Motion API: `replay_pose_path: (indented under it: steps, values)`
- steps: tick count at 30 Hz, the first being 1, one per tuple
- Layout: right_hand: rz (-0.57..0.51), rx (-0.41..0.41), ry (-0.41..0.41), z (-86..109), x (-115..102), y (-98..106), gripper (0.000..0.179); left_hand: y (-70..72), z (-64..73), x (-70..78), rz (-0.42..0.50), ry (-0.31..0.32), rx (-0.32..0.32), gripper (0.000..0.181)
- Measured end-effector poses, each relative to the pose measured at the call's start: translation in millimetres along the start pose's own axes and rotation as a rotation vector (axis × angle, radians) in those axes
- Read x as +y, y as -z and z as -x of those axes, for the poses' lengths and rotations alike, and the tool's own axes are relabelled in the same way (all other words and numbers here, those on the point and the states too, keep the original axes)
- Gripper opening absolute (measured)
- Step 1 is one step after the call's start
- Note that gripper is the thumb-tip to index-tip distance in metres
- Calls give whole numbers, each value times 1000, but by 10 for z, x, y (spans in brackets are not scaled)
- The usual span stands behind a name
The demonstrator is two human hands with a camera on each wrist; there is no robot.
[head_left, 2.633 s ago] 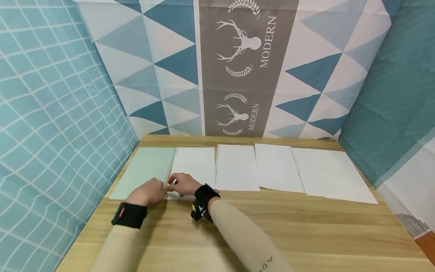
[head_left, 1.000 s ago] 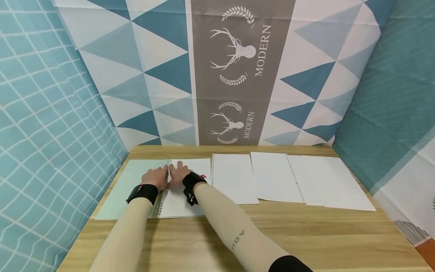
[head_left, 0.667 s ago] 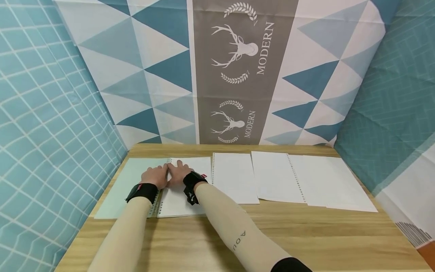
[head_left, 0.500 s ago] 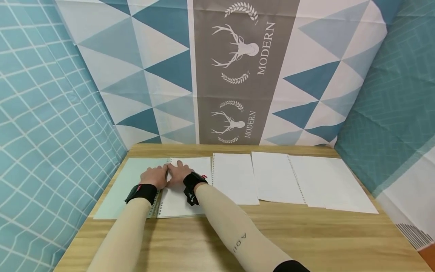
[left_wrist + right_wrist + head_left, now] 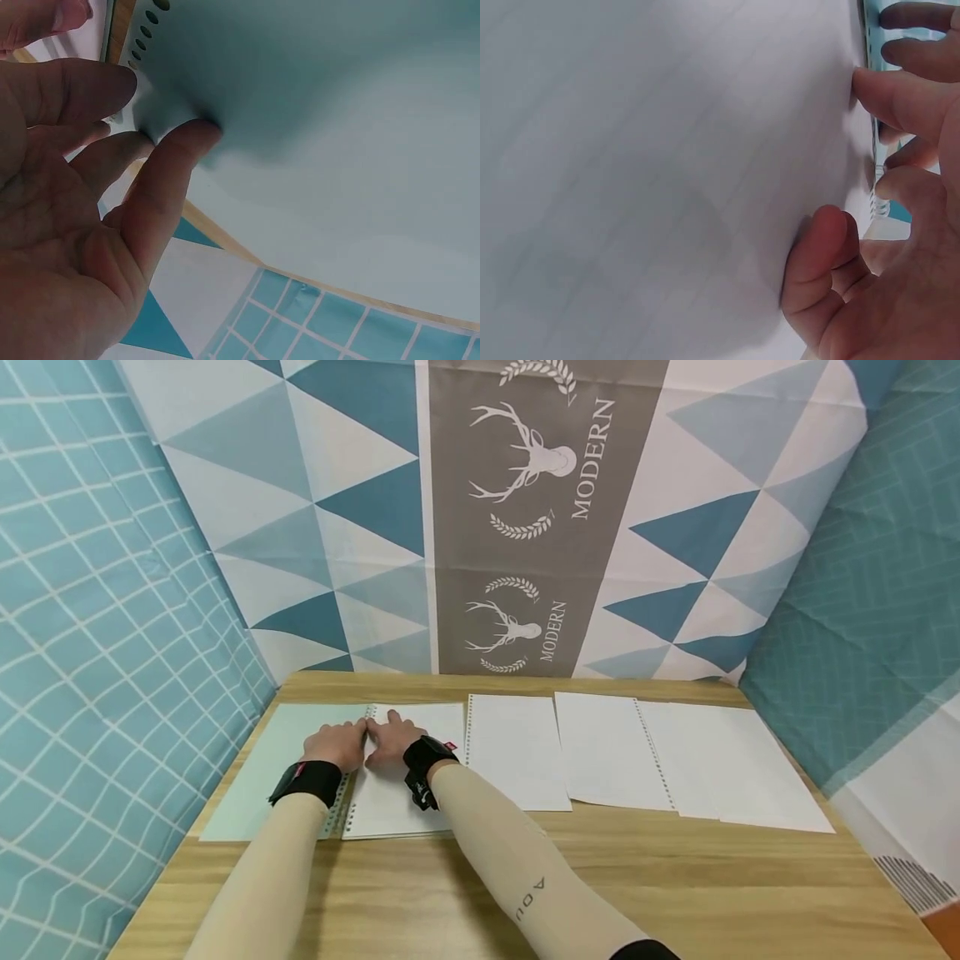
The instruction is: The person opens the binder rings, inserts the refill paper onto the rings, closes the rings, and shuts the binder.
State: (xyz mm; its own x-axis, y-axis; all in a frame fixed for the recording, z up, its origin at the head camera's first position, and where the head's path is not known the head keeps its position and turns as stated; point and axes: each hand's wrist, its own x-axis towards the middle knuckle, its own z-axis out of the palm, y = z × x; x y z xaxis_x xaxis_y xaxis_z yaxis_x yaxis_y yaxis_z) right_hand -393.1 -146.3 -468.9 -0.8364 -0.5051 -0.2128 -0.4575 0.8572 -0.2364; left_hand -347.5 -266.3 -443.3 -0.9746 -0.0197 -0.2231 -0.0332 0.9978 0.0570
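Note:
A ring-bound notebook lies open flat at the left of the table in the head view, its pale green cover (image 5: 251,785) on the left and a stack of white pages (image 5: 408,806) on the right. My left hand (image 5: 335,745) rests on the cover beside the binding. In the left wrist view its bent fingertips touch the green sheet near the punched holes (image 5: 140,45). Right beside it, my right hand (image 5: 393,739) lies on the white pages. Its thumb (image 5: 885,94) presses the page near the binding, with the little finger bent against the paper. The rings (image 5: 877,206) are partly hidden.
Several loose punched white sheets lie to the right: one sheet (image 5: 517,752) near the notebook, another (image 5: 611,752) beside it, and overlapping sheets (image 5: 765,768) at the far right. The wooden table (image 5: 675,885) ends at patterned fabric walls (image 5: 360,527) behind and at the sides.
Since 2.6 seconds ago, both hands have moved up along the binding, from its lower part towards its far end. Over the last second they have stayed nearly still there.

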Motion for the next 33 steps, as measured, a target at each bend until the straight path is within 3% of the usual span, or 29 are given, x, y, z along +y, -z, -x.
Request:
replay_pose_path:
  steps: [9, 14, 21, 33]
  values:
    - [-144, -15, -19, 179, 77, 228, 77, 80, -23, 129, -37, -20, 28, 59]
    - [-123, 22, -23, 203, 39, 238, 73, 65, -25, 106, -47, -27, 48, 63]
    - [-54, 30, -21, 100, 6, 86, 77, 16, 3, 40, -46, -29, 49, 67]
    - [-29, 25, 3, 112, 21, 41, 79, -65, 16, 80, -25, 15, 56, 75]
